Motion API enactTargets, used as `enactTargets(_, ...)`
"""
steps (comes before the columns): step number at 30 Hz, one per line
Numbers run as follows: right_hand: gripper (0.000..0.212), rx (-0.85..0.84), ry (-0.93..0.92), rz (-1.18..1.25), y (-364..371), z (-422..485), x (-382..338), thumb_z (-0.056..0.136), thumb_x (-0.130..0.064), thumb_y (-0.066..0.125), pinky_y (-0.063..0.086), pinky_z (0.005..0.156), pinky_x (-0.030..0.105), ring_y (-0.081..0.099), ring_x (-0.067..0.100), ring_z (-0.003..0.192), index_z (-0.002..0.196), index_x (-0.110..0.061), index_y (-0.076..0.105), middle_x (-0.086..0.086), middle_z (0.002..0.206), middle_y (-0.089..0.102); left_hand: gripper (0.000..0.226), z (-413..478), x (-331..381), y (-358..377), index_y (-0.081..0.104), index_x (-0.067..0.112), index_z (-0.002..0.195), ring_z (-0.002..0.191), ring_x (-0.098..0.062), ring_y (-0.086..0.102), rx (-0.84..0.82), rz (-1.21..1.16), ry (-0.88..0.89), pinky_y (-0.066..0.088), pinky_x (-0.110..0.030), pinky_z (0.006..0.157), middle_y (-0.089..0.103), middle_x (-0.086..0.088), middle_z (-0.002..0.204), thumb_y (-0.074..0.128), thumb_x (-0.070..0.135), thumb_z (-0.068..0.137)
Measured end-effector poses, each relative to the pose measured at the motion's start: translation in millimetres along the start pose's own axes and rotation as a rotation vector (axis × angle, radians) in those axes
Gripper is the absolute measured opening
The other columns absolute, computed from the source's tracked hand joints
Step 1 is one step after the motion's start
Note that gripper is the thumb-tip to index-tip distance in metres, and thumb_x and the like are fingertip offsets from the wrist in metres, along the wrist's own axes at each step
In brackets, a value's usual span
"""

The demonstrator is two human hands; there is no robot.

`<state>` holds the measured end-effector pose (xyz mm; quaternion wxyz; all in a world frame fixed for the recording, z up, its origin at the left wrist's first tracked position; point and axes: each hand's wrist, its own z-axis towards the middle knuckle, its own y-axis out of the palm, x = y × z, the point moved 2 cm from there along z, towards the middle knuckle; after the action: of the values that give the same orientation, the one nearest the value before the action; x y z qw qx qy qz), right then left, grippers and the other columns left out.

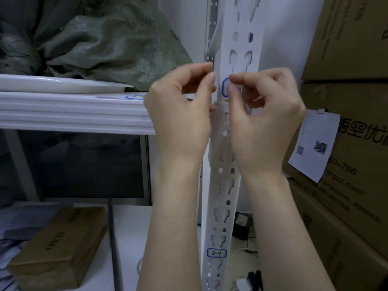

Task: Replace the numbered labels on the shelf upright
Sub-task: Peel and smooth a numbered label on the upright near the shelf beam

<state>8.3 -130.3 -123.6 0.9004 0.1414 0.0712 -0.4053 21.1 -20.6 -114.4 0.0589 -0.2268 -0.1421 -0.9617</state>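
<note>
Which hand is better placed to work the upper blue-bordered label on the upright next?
Likely the right hand: its thumb and forefinger tips meet on the label. The left hand reaches only the left edge of the upright.

Upper blue-bordered label (225, 90), centre: number hidden behind right hand (266, 114) fingertips. Shelf-beam label (134, 97), 9 o'clock of it: half covered by left hand (180, 108). Cardboard boxes (346, 49), 3 o'clock: print cut by frame edge. Paper slip (312, 143): codes too small.
</note>
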Motion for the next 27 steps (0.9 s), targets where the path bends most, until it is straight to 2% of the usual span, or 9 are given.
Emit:
enactTargets(3,0.005,0.043,-0.005,-0.02,3,-1,-1,0.084,-0.01,0.072,0.045,0.067,0.015,0.052,0.003,0.074,0.088,-0.011,0.076,0.004,0.086,0.06,0.014,0,-3,-1,0.073,0.012,0.102,0.078,-0.01,0.072,-0.012,0.006,0.011,0.055,-0.017,0.057,0.073,0.003,0.085,0.069,0.007,0.089)
enactTargets(9,0.006,0.1,-0.004,-0.048,11,-6,-4,0.085,-0.008,0.068,0.052,0.069,0.034,0.059,0.017,0.081,0.086,-0.009,0.074,0.007,0.089,0.06,0.01,-5,-7,-2,0.073,0.008,0.097,0.073,-0.01,0.072,0.015,-0.011,-0.032,0.06,-0.029,0.064,0.073,0.0,0.081,0.07,0.006,0.088)
enactTargets(14,0.006,0.058,-0.019,-0.1,13,-8,-10,0.082,-0.01,0.066,0.046,0.067,0.028,0.055,0.02,0.084,0.078,-0.009,0.07,0.007,0.086,0.059,0.01,-6,-4,-1,0.074,0.01,0.095,0.078,-0.006,0.071,0.042,0.045,0.004,0.059,-0.028,0.074,0.073,0.004,0.082,0.071,0.007,0.086)
enactTargets(18,0.005,0.031,0.098,0.1,5,-2,-8,0.086,-0.01,0.064,0.05,0.066,0.035,0.06,0.015,0.076,0.083,-0.01,0.069,-0.002,0.082,0.063,0.007,-9,-2,0,0.073,0.01,0.09,0.076,-0.01,0.072,0.057,-0.002,0.024,0.06,-0.032,0.069,0.073,0.002,0.079,0.075,0.008,0.084)
enactTargets(21,0.017,-0.018,0.23,0.235,-5,8,-9,0.091,-0.019,0.065,0.052,0.061,0.036,0.062,0.012,0.062,0.079,-0.01,0.073,-0.007,0.067,0.067,0.004,-13,5,1,0.075,0.01,0.088,0.075,-0.011,0.07,0.026,0.029,0.153,0.058,-0.032,0.066,0.072,0.001,0.079,0.076,0.011,0.084)
enactTargets(24,0.029,-0.117,0.289,0.306,-12,13,-13,0.094,-0.026,0.065,0.046,0.055,0.031,0.057,0.009,0.051,0.07,-0.013,0.075,-0.005,0.053,0.062,0.005,-14,11,3,0.076,0.009,0.09,0.079,-0.011,0.068,-0.016,0.077,0.289,0.055,-0.026,0.064,0.071,-0.004,0.084,0.075,0.01,0.085)
enactTargets(27,0.03,-0.176,0.347,0.377,-15,14,-15,0.093,-0.026,0.067,0.047,0.053,0.036,0.055,0.023,0.051,0.07,-0.01,0.076,0.009,0.054,0.063,0.007,-13,9,3,0.076,0.008,0.092,0.081,-0.012,0.068,-0.013,0.084,0.296,0.055,-0.027,0.064,0.071,-0.006,0.086,0.075,0.01,0.085)
